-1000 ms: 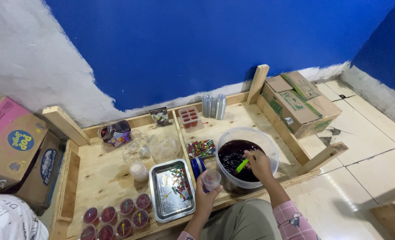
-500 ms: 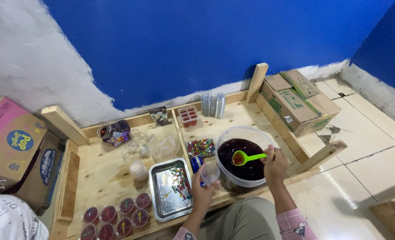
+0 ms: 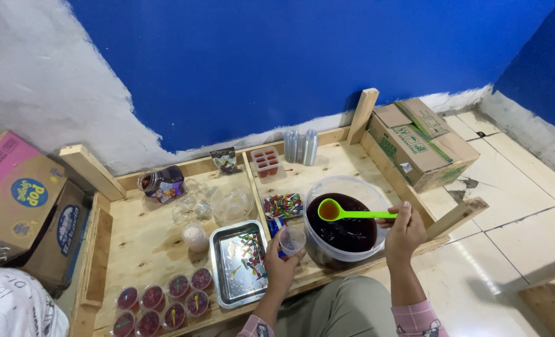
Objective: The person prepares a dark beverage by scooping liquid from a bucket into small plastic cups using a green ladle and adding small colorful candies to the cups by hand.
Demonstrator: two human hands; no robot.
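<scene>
Your right hand (image 3: 405, 232) pinches the far end of the green ladle (image 3: 352, 213), fingers closed round the thin handle; its bowl hangs level over the round tub (image 3: 343, 229) of dark liquid, filled and likely to slop if tipped — the plastic looks light and a little springy, so grip nearer the bowl for steadier carrying. Your left hand (image 3: 282, 267) wraps the small clear cup (image 3: 292, 239) from below, just left of the tub on the wooden table (image 3: 146, 243); the cup seems thin and crushable — hold its sides gently; the steel tray (image 3: 238, 263) lies beside it.
</scene>
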